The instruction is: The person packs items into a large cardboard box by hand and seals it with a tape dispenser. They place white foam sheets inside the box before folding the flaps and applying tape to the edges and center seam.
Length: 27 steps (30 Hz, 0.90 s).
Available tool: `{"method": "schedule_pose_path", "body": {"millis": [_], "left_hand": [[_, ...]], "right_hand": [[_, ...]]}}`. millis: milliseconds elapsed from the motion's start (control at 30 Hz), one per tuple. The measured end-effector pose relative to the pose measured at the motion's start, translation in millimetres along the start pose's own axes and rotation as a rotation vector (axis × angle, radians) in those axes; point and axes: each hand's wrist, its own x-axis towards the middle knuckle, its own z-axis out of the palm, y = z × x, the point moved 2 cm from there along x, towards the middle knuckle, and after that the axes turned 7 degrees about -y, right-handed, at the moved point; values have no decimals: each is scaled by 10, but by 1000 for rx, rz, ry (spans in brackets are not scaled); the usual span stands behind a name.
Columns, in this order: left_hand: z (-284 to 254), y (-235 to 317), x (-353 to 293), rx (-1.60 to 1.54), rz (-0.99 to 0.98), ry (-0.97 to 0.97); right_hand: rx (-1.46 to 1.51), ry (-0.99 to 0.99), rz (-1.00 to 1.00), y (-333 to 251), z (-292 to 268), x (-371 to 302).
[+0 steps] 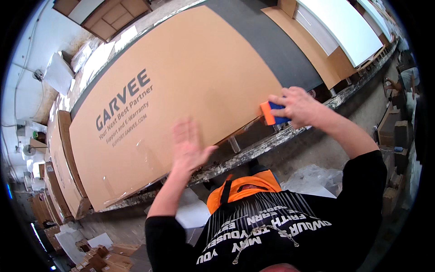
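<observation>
A large flat brown cardboard carton (199, 68) with dark printing lies across the workbench in front of me. My left hand (188, 143) is open over the carton's near side, its fingers stretched out and slightly blurred; whether the palm touches the board I cannot tell. At the carton's near right corner, my right hand (297, 108) grips an orange-and-blue hand-held tool (268, 113). Its orange end points left, and my fingers cover much of the blue part, so its exact kind does not show. Glossy, wrinkled patches of clear tape (142, 156) show on the carton's near left part.
A dark grey conveyor belt (272, 41) runs under the carton along a worn metal rail (253, 147). Farther right, white panels (340, 27) rest in an open carton (312, 50). More cartons (65, 154) stand at the left. Clear plastic wrap (312, 179) lies near my right side.
</observation>
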Motion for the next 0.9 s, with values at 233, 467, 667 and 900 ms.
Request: {"method": "schedule_pose_path", "body": {"millis": [233, 467, 667, 900], "left_hand": [[-34, 1011, 1015, 136, -39, 5], [-16, 824, 826, -22, -23, 133], [36, -827, -1023, 4, -120, 146], [3, -1353, -1654, 78, -177, 196]], "right_hand": [[-221, -132, 10, -653, -68, 329], [-1253, -909, -260, -1093, 452, 574], [82, -1065, 254, -417, 351, -481], [1589, 595, 317, -823, -192, 623]]}}
